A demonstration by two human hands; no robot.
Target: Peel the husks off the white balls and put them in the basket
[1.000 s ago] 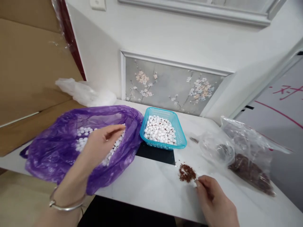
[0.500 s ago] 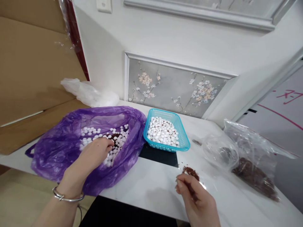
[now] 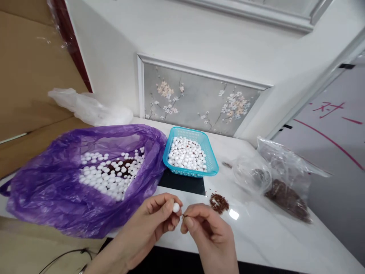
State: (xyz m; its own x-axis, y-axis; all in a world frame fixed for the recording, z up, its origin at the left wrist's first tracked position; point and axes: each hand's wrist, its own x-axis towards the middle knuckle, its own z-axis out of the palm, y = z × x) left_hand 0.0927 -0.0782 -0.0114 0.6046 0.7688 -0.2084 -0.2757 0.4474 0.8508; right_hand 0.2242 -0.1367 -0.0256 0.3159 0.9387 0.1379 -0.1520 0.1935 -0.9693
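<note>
Between the thumb and fingers of my left hand point(image 3: 155, 219) is a small white ball point(image 3: 176, 207). Close beside it, my right hand point(image 3: 209, 230) pinches a tiny brown piece point(image 3: 184, 216), too small to make out fully. Both hands are over the front of the table. To the left lies a purple plastic bag point(image 3: 57, 182), its mouth open on many white balls point(image 3: 110, 182) and some dark brown bits. Behind the hands stands a blue plastic basket point(image 3: 212, 158) holding more white balls point(image 3: 186, 154). A small heap of reddish-brown bits point(image 3: 219, 203) lies right of the basket's front.
On the right are a clear round container point(image 3: 251, 175) and a clear bag point(image 3: 288, 198) with brown material. A white plastic bag point(image 3: 91, 108) lies at the back left by a cardboard box point(image 3: 34, 68). The wall with a framed floral panel point(image 3: 196, 99) bounds the table point(image 3: 262, 236) behind.
My left hand has come out of the purple bag with a white ball and moved right. My right hand has shifted left to meet it. The view has turned slightly right.
</note>
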